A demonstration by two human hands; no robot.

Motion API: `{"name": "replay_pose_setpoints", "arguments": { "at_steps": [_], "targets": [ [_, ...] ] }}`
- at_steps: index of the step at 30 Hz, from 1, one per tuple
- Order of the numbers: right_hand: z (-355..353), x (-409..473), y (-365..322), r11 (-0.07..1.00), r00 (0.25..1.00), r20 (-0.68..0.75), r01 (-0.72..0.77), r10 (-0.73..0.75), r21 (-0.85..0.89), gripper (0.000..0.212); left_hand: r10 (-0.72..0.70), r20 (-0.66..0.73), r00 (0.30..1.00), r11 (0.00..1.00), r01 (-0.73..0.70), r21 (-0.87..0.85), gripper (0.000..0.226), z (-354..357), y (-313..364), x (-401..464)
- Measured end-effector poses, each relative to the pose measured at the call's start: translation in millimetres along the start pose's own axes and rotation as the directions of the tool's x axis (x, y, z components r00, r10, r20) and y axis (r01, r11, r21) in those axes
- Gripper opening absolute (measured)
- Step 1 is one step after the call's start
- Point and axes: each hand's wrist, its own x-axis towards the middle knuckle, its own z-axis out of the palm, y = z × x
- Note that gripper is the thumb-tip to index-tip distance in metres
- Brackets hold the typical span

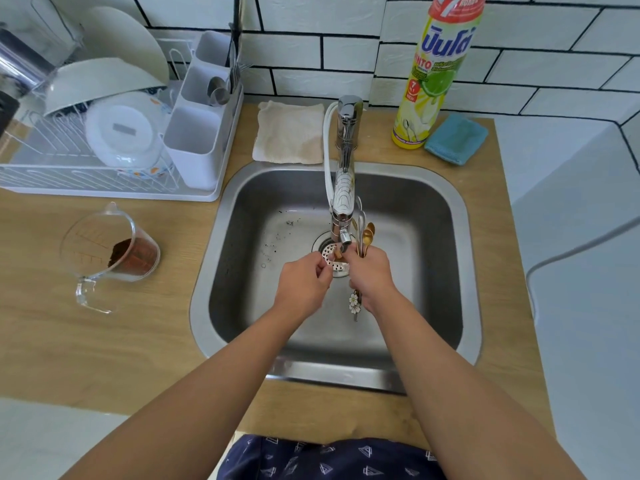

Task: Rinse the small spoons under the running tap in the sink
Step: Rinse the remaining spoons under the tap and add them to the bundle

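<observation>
Small spoons in right hand, tap overhead.

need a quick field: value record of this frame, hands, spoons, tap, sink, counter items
right hand: fist closed round bundle of small gold and silver spoons, bowls up beside the spout
left hand: fingers pinched, over the drain; contents unclear
chrome tap: over steel sink; water flow not discernible
counter left: clear measuring jug with brown powder
counter back: yellow dish soap bottle, blue sponge
</observation>
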Motion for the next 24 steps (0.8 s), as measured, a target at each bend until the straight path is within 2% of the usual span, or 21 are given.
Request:
{"name": "replay_pose_setpoints", "arguments": {
  "at_steps": [5, 9, 12, 18, 22, 24],
  "targets": [
    [0.2, -2.8, 3.3, 0.997, 0.993, 0.116, -0.037, 0.029, 0.066, 0.010, 0.015, -0.025, 1.000, 0.997, -0.013, 0.075, 0.020, 0.5, 0.1, 1.9],
    [0.5, -2.6, 2.4, 0.993, 0.998, 0.059, -0.042, 0.035, 0.108, 0.007, 0.054, -0.043, 0.998, 0.993, -0.049, 0.111, 0.020, 2.8, -0.8, 0.6],
    [-0.8, -2.1, 0.9, 0.997, 0.999, 0.048, -0.029, 0.026, 0.067, 0.016, 0.080, -0.058, 0.995, 0.987, -0.071, 0.144, 0.019, 4.2, -1.9, 2.0],
    [-0.3, -1.5, 3.8, 0.988, 0.987, 0.153, -0.063, 0.041, 0.143, 0.011, 0.072, -0.058, 0.996, 0.990, -0.065, 0.124, 0.020, 4.7, 2.4, 6.7],
    [2.3, 1.2, 0.7, 0.979, 0.993, 0.111, -0.047, 0.025, 0.198, 0.016, 0.069, -0.051, 0.996, 0.996, -0.065, 0.065, 0.019, 6.4, 4.4, 3.7],
    [1.1, 4.1, -1.9, 0.991, 0.998, 0.062, -0.022, 0.013, 0.135, 0.005, 0.054, -0.052, 0.997, 0.998, -0.051, 0.047, 0.019, 5.5, 5.0, 3.2]
  ]
}}
